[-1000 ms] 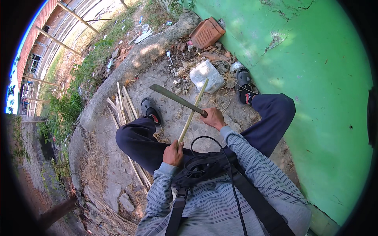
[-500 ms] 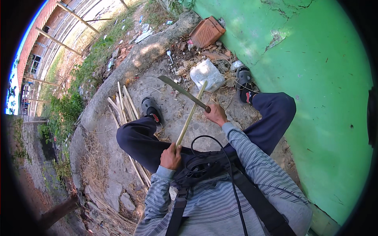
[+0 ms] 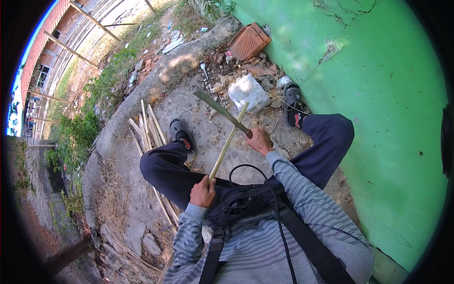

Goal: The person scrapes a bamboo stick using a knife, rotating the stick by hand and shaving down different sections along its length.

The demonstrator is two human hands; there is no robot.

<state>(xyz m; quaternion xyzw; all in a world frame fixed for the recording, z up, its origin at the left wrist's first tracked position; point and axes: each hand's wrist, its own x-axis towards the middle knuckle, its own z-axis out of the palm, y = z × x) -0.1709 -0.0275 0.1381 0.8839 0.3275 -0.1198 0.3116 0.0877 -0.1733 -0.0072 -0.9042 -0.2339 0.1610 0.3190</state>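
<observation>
My left hand (image 3: 203,192) is closed round the lower end of a pale bamboo strip (image 3: 224,150), which slants up and away to the right between my knees. In my right hand (image 3: 259,141) is the handle of a machete (image 3: 216,108), gripped with the fingers wrapped round it. Its long dark blade points up and left, crossing the strip just beyond my right fist. The strip's far tip reaches the near edge of a white wrapped bundle (image 3: 248,93) on the ground; whether they touch I cannot tell.
More pale strips (image 3: 150,127) lie in a pile beside my left leg. A green wall (image 3: 378,118) rises close on my right. Ahead are a reddish clay tile block (image 3: 249,40), rubble and dry fibres. A low concrete ridge (image 3: 165,71) curves along the left. A black cable (image 3: 278,208) loops over my lap.
Both hands have shifted only slightly. The left hand has moved a little to the left and down with the strip, and the machete blade has moved slightly right along it.
</observation>
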